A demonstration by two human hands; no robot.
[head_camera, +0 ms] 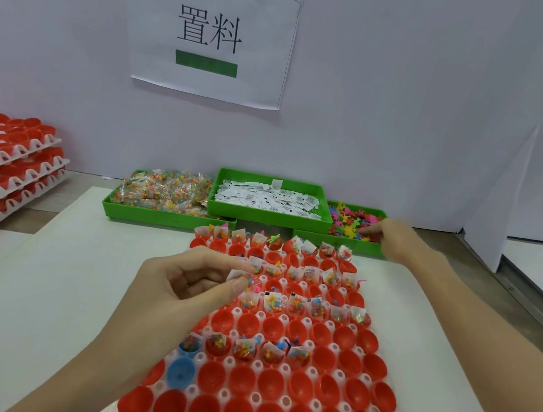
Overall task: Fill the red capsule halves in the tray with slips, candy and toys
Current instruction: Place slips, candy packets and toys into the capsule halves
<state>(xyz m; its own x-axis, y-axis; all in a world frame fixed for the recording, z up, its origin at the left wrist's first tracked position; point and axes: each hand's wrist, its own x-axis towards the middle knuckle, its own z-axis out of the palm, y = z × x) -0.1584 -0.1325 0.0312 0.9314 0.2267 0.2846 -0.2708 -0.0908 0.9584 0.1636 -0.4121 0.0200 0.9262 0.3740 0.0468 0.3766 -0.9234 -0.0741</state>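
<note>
Pinching a small packet (251,281) over the tray (286,401), my left hand (180,283) could drop it into a filled cup. Smooth red halves (242,380) sit in white moulded sockets; near rows empty. Right hand (393,237), fingers curled in the spiky toys (352,221); grip unclear. Crinkly candy (161,191), flat slips (266,198) beyond.

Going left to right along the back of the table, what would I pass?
Stacked trays of red halves → green bin of candy packets → green bin of paper slips → green bin of plastic toys, where the right hand reaches in.
</note>
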